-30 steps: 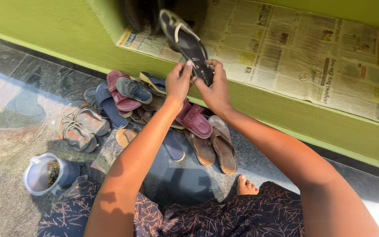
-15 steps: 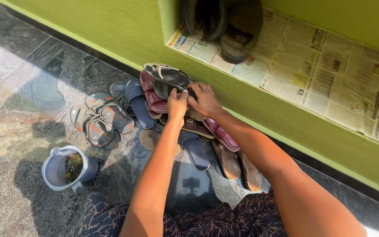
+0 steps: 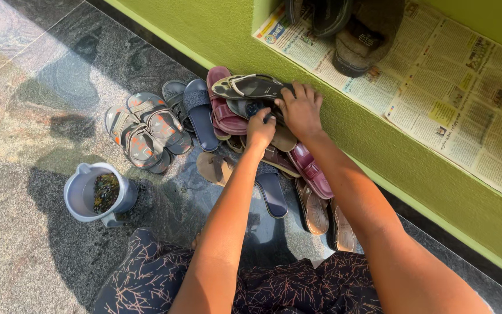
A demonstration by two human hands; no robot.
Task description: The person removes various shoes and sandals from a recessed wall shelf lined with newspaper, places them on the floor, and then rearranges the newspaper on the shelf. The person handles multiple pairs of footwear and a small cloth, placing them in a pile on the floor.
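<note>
The person is crouched over a heap of footwear on the stone floor, and both hands are down in the pile right under the green ledge. The right hand lies flat over the heel end of a black sandal that sits on top of the heap, fingers spread; its grip looks like a loose press rather than a clench. The left hand is curled in just below, fingers tucked among the slippers; I cannot tell what it grasps. It looks like the sorting step, picking a match out of the pile. Next would call for a firm pinch and a clean lift. Both forearms reach straight forward, nearly parallel, wrists bent down.
</note>
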